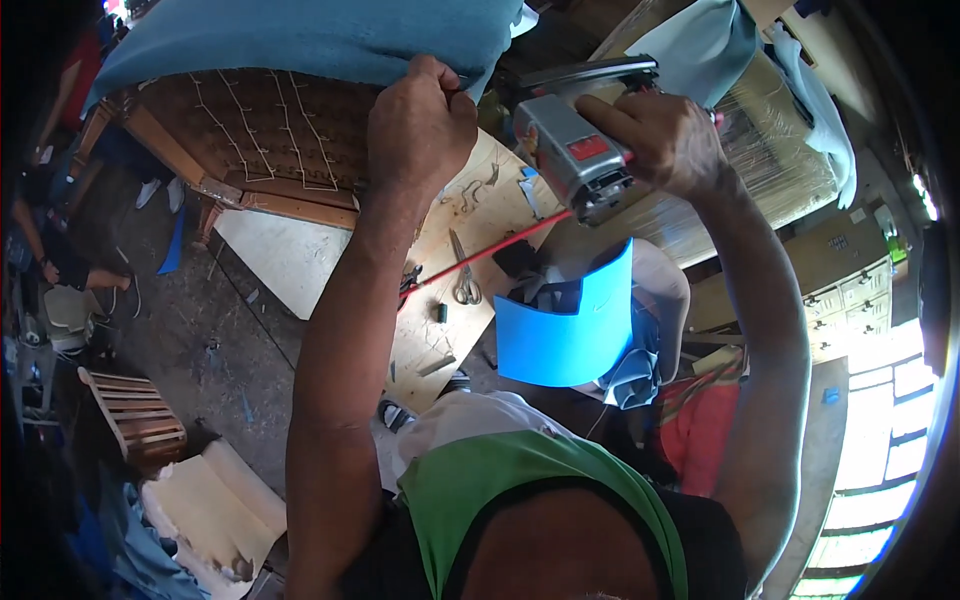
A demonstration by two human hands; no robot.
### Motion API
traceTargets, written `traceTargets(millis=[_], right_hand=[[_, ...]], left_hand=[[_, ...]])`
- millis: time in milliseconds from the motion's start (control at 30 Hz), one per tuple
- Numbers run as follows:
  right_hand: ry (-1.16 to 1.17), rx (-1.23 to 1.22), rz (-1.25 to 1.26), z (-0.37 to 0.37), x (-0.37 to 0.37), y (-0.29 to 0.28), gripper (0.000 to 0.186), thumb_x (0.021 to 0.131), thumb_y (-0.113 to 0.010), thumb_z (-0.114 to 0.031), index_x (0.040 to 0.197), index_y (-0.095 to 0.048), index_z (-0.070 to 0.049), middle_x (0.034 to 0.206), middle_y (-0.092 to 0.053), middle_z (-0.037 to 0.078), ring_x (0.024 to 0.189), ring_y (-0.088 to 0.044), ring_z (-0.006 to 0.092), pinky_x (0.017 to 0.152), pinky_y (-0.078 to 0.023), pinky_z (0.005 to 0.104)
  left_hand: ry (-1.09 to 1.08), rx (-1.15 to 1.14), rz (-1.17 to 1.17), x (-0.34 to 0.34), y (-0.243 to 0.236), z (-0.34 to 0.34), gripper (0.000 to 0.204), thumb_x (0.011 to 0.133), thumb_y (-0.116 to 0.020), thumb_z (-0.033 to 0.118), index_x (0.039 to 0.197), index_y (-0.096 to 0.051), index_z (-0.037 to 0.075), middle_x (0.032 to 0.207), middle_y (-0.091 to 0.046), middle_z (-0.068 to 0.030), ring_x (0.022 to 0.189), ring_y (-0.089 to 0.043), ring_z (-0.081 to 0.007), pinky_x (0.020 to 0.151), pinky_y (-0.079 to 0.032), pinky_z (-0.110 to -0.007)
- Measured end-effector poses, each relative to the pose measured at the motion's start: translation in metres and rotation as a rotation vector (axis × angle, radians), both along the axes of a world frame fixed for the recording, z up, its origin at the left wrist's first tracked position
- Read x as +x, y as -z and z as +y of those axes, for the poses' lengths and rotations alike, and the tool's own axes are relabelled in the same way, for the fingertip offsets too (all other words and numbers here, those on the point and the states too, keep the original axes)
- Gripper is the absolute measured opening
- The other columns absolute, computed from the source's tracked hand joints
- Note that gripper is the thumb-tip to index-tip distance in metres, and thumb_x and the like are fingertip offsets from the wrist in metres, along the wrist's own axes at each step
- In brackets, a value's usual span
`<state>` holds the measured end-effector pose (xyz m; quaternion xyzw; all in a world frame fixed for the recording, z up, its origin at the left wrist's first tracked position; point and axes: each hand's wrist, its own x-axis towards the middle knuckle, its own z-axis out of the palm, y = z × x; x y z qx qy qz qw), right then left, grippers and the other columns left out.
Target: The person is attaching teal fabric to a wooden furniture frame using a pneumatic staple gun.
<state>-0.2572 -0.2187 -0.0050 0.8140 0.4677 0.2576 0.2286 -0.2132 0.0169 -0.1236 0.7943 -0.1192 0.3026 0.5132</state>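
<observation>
Blue-grey upholstery fabric (pixel 300 40) drapes over a wooden furniture frame (pixel 290 207), whose underside shows dark backing and zigzag springs (pixel 270 125). With fingers closed, my left hand (pixel 425 130) pinches the fabric's lower edge near its right end; the fingertips are partly hidden. My right hand (pixel 670 140) is wrapped around the handle of a silver and black staple gun (pixel 565 145), held up just right of the fabric. A red air hose (pixel 490 250) runs below the gun, across the wooden work board (pixel 430 335).
On the board lie scissors (pixel 466 285) and small tools. A bright blue curved sheet (pixel 565 335) stands right of it. Farther right is a plastic-wrapped piece (pixel 740 150) with fabric on top. A slatted wooden piece (pixel 132 418) and another person's legs (pixel 75 275) are at left.
</observation>
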Motion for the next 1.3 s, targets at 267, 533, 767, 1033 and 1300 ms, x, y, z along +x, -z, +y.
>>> traceTargets(millis=[267, 533, 767, 1033, 1300], right_hand=[[-0.034, -0.053, 0.036, 0.005, 0.022, 0.000, 0.061, 0.075, -0.075, -0.032, 0.130, -0.052, -0.020, 0.072, -0.060, 0.003, 0.063, -0.065, 0.0230, 0.055, -0.053, 0.0379], [0.045, -0.143, 0.081, 0.018, 0.034, -0.004, 0.054, 0.070, -0.079, -0.018, 0.120, -0.063, -0.009, 0.077, -0.066, 0.008, 0.069, -0.067, 0.0210, 0.059, -0.055, 0.0332], [0.197, -0.173, 0.112, 0.027, 0.036, -0.022, 0.051, 0.071, -0.079, -0.018, 0.119, -0.061, -0.012, 0.087, -0.070, 0.008, 0.075, -0.070, 0.0246, 0.066, -0.057, 0.0379], [0.160, 0.031, -0.028, -0.007, 0.003, 0.034, 0.047, 0.085, -0.068, -0.031, 0.127, -0.054, -0.014, 0.065, -0.058, 0.004, 0.057, -0.063, 0.0181, 0.047, -0.052, 0.0342], [0.043, 0.248, 0.000, -0.023, -0.001, 0.058, 0.043, 0.084, -0.067, -0.025, 0.124, -0.058, -0.011, 0.066, -0.060, 0.004, 0.059, -0.065, 0.0201, 0.048, -0.052, 0.0360]], left_hand=[[0.005, -0.005, 0.028, -0.004, 0.001, 0.003, 0.017, 0.081, -0.067, 0.010, 0.093, -0.059, 0.002, 0.081, -0.069, -0.0171, 0.079, -0.069, -0.0355, 0.074, -0.054, -0.044], [0.003, 0.007, -0.008, -0.004, 0.003, 0.002, 0.016, 0.081, -0.066, 0.007, 0.094, -0.058, 0.002, 0.081, -0.068, -0.0192, 0.075, -0.070, -0.0340, 0.070, -0.055, -0.045], [0.001, -0.027, -0.041, -0.004, -0.008, -0.002, 0.014, 0.081, -0.062, 0.006, 0.093, -0.057, 0.001, 0.080, -0.066, -0.0214, 0.079, -0.068, -0.0397, 0.075, -0.052, -0.047], [-0.020, -0.018, -0.037, -0.007, 0.002, -0.003, 0.015, 0.080, -0.062, 0.007, 0.092, -0.056, 0.000, 0.079, -0.066, -0.0221, 0.078, -0.066, -0.0418, 0.072, -0.051, -0.049], [-0.027, 0.027, 0.028, -0.008, -0.005, 0.001, 0.020, 0.080, -0.071, 0.006, 0.095, -0.058, 0.000, 0.083, -0.068, -0.0169, 0.078, -0.068, -0.0335, 0.071, -0.052, -0.041]])
